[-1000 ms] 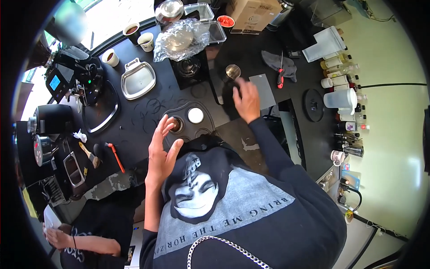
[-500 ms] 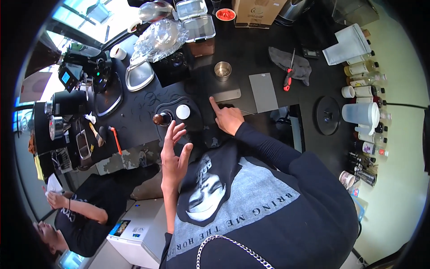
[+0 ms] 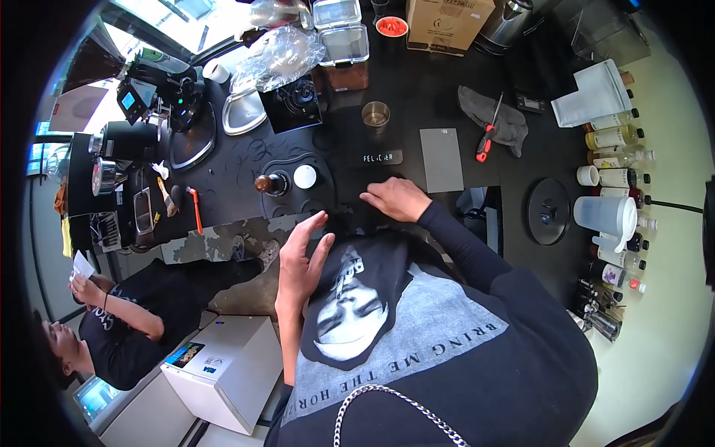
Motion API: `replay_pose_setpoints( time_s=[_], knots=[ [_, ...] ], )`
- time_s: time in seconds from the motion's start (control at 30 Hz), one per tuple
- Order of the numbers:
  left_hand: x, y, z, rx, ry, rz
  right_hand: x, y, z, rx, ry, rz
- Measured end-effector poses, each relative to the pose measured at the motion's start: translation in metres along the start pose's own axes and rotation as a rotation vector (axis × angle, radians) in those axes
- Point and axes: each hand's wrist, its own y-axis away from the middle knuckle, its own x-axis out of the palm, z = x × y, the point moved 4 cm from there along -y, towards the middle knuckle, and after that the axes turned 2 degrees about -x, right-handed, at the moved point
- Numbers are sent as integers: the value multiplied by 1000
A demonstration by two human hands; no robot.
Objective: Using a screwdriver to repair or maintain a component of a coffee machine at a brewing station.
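Observation:
A small metal cup stands on a flat black scale, whose front display is lit with characters. Just in front of the display, my right hand hovers palm down, its fingers loosely bent and holding nothing. My left hand is raised in front of my chest, thumb apart from the fingers, empty. Beyond it, a tool with a round wooden knob, like a coffee tamper, stands beside a white round piece on a black mat.
A grey rectangular sheet lies right of the scale. Farther right are a screwdriver on a grey cloth, a round black tray, a plastic jug and several bottles. A co-worker at left holds something white.
My right index finger has left the scale's front left corner, and that hand has drawn back and curled. The display has lit up. The whole view has shifted slightly.

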Motion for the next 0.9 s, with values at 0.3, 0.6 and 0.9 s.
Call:
replay_pose_setpoints(
  time_s=[0.3,0.6,0.9],
  knots=[
    [4,-55,-15,159,-50,79,-6,47,-70,260,45,-316],
    [-3,-48,-11,366,-39,60,50,52,-158,-121,261,-298],
    [9,-10,-13,261,-84,-30,13,31,-100,153,569,253]
  ],
)
